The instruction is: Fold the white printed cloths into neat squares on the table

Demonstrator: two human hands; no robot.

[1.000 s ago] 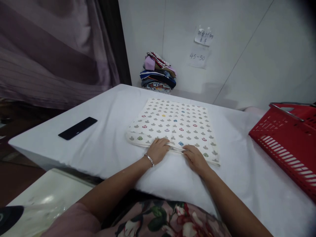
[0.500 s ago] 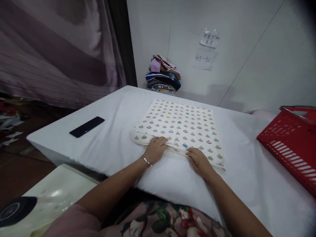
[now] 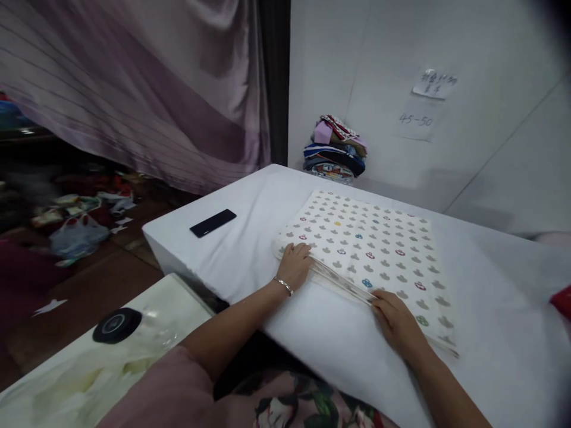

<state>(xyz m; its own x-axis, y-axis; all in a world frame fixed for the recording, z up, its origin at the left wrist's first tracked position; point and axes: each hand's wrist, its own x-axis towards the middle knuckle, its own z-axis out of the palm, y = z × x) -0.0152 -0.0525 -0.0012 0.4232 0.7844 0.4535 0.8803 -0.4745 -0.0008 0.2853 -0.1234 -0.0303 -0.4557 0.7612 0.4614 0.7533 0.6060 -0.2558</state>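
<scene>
A white cloth (image 3: pixel 361 249) with grey and coloured mushroom-like prints lies folded flat in layers on the white-covered table (image 3: pixel 250 249). My left hand (image 3: pixel 295 266) grips its near edge toward the left corner, fingers on top; a silver bracelet circles that wrist. Farther right along the same edge, my right hand (image 3: pixel 397 321) pinches the layers, fingers over the top. Between the hands the edge is slightly raised and its stacked layers show. Both thumbs are mostly hidden.
A black phone (image 3: pixel 213 223) lies on the table's left part. Folded fabrics (image 3: pixel 335 148) are piled by the wall. A red basket (image 3: pixel 562 302) shows at the right edge. Lower left stands a pale surface with a black round object (image 3: pixel 116 325) and clear plastic. A pinkish curtain (image 3: pixel 178 89) hangs left.
The view has turned left, so everything sits farther right and the red basket is mostly out of frame. My hands are wider apart along the cloth's near edge.
</scene>
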